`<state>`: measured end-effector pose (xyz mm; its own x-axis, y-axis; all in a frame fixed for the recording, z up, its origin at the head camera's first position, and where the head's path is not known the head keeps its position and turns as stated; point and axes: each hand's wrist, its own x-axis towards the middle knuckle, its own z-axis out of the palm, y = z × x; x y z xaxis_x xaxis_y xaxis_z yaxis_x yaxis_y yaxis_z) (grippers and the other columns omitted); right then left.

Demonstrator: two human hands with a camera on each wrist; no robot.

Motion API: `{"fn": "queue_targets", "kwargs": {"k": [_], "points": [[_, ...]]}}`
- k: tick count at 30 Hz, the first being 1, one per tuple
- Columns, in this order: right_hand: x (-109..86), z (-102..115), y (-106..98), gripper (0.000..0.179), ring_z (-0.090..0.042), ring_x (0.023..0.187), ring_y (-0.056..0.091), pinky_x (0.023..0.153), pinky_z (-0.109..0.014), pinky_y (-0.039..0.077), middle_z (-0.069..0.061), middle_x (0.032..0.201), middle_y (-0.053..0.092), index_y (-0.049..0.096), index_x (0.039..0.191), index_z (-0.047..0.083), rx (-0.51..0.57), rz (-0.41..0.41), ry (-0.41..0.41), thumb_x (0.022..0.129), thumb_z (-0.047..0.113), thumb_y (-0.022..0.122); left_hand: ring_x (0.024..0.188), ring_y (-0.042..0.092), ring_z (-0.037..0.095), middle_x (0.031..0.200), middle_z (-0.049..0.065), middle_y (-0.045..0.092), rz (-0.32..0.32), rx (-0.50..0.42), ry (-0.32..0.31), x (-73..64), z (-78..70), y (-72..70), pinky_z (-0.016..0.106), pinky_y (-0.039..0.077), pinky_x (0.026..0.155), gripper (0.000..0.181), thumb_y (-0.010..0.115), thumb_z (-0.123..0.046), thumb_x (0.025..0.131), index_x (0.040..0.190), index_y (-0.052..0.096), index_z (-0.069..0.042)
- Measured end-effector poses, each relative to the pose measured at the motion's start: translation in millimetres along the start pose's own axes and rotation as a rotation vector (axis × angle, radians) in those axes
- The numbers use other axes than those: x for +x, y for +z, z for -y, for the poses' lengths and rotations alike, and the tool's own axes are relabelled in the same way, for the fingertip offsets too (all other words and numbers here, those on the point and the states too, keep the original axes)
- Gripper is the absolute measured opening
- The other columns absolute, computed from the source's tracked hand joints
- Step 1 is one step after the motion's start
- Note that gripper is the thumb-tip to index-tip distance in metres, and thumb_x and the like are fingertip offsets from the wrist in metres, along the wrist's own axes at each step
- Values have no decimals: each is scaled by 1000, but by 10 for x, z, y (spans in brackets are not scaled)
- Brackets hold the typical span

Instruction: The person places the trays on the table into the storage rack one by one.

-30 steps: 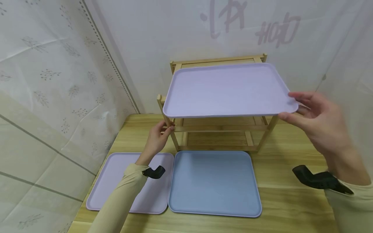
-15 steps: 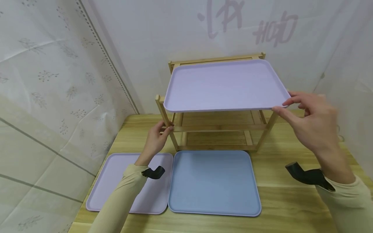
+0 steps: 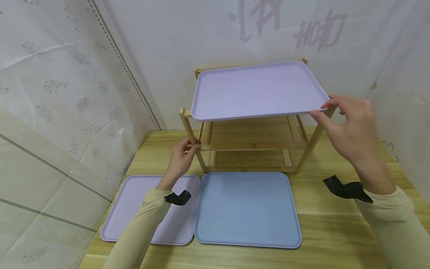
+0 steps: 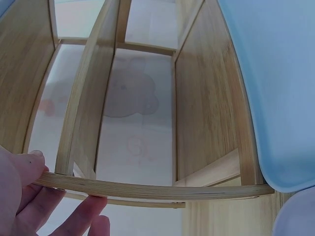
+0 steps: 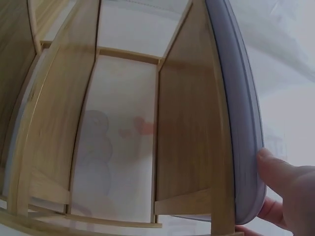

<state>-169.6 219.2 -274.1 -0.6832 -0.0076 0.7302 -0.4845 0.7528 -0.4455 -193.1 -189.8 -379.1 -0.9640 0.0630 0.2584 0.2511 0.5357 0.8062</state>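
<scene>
A three-shelf wooden rack [image 3: 255,146] stands at the back of the table. On its left front post my left hand [image 3: 179,158] keeps a grip; in the left wrist view its thumb and fingers [image 4: 86,211] wrap the post. Over the top shelf lies a light purple tray [image 3: 258,91], slightly askew, covering most of that shelf. My right hand [image 3: 356,130] pinches the tray's front right corner between thumb and fingers. The right wrist view shows the tray's edge [image 5: 241,113] close against the top shelf, with the thumb [image 5: 270,164] on its rim.
In front of the rack, a blue tray [image 3: 246,209] lies flat on the wooden table [image 3: 330,231]. Another light purple tray [image 3: 129,205] lies left of it, under my left forearm. White patterned curtains [image 3: 67,112] hang at the left and behind.
The held purple tray has moved back over the top shelf, and my right hand has gone with it, leftward and away from me. My left hand has stayed on the post.
</scene>
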Motion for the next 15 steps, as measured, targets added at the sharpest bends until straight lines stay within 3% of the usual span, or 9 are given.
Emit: {"fn": "queue_targets", "kwargs": {"k": [3,8,15], "points": [[30,11,32,31,-5,81,41,83,-25,16,-23,103,69,64,92,-4,-5,17,42,82,22,78,101,67,34,116,16,69,3,3,-8,5,-5,0,47,55,83,21,57,-15,98,113,63,-3],[59,42,73,33,-27,84,50,83,-27,17,-25,108,69,65,95,-6,-14,31,92,83,22,77,102,67,34,116,16,69,1,14,-20,4,-17,3,47,55,83,21,56,-15,98,114,63,-3],[101,52,119,38,-32,85,49,80,-29,16,-24,113,68,65,98,-5,-28,39,144,85,29,75,101,67,33,116,15,69,-3,21,-21,-1,-16,8,46,56,81,21,56,-16,98,114,63,-4]]}}
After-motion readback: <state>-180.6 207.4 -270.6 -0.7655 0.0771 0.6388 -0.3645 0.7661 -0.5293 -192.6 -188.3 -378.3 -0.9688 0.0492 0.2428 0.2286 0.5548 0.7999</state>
